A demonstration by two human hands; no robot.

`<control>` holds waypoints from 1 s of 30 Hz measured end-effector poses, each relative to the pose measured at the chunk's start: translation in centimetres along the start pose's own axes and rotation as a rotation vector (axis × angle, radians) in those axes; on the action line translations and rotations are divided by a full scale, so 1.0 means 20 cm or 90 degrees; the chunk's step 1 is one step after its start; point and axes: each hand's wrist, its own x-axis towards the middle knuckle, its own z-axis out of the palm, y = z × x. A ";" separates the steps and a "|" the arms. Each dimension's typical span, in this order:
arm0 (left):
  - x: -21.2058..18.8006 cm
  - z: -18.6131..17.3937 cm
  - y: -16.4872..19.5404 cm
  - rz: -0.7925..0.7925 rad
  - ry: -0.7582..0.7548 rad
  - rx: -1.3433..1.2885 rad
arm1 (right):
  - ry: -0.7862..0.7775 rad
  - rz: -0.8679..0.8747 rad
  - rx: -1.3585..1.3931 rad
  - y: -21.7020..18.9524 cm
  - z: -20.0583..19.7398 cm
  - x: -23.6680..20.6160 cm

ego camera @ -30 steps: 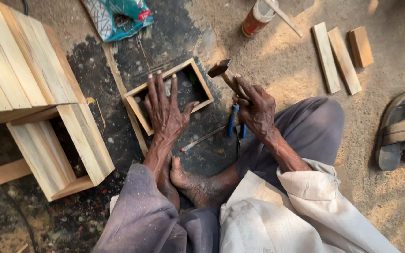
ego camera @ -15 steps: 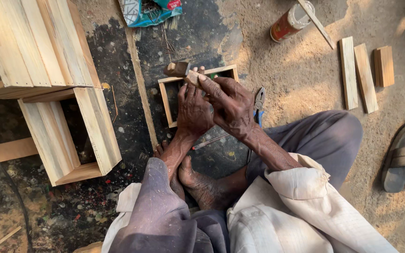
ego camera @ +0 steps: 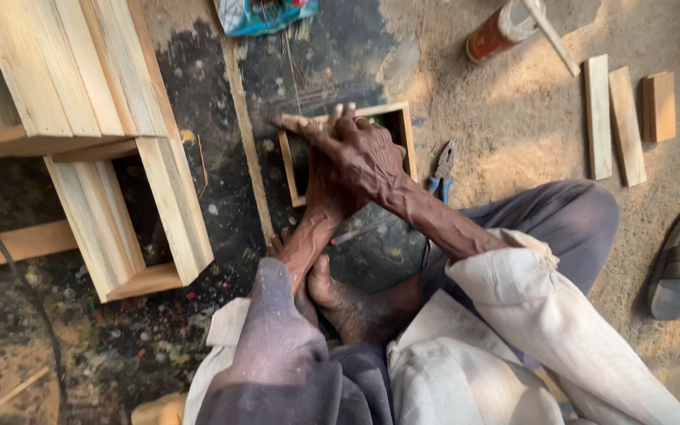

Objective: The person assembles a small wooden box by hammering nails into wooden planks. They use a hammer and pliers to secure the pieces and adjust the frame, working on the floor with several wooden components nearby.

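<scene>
On the paint-spattered floor (ego camera: 340, 63), just ahead of a bare foot (ego camera: 348, 303), lies a small open wooden frame (ego camera: 407, 130). Both hands sit on its near-left corner. Right hand (ego camera: 360, 153) lies over the top, fingers curled, seemingly pinching something slim at the corner; what it is cannot be told. Left hand (ego camera: 320, 193) is mostly hidden beneath it, fingertips showing past the frame's top rail; whether it grips or only presses cannot be told. Blue-handled pliers (ego camera: 441, 169) lie just right of the frame. Loose wood strips (ego camera: 611, 118) and a red can (ego camera: 497, 31) farther right; large slatted box (ego camera: 104, 142) to the left. Step in hand appears to be fixing that corner joint. Next move likely needs the frame pinned steady.
</scene>
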 end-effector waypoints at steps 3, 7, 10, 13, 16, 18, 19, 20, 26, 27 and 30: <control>0.04 -0.02 0.02 0.039 0.042 0.086 | 0.007 -0.001 -0.027 0.04 -0.03 0.04; 0.05 -0.07 0.04 -0.029 -0.221 0.159 | 0.021 0.044 -0.011 0.13 -0.08 -0.06; 0.01 -0.12 0.03 0.111 0.110 0.101 | 0.169 0.184 0.056 0.21 -0.16 -0.28; -0.08 -0.16 0.00 0.152 0.122 0.103 | 0.262 0.272 0.293 0.36 -0.30 -0.56; -0.19 -0.16 -0.03 0.090 0.007 0.029 | 0.293 0.508 0.474 0.40 -0.28 -0.76; -0.22 -0.13 -0.05 0.089 0.013 0.021 | 0.347 0.623 0.689 0.47 -0.22 -0.77; -0.23 -0.12 -0.06 0.108 0.006 0.016 | 0.369 0.667 0.817 0.48 -0.17 -0.75; -0.23 -0.10 -0.06 0.123 -0.008 0.012 | 0.384 0.711 0.951 0.49 -0.13 -0.73; -0.23 -0.09 -0.06 0.150 -0.008 0.071 | 0.352 0.616 0.907 0.49 -0.07 -0.62; -0.23 -0.11 -0.05 0.150 -0.003 0.074 | 0.337 0.636 0.881 0.48 -0.08 -0.61; -0.19 -0.20 -0.01 0.105 -0.033 0.060 | 0.289 0.693 0.851 0.46 -0.11 -0.62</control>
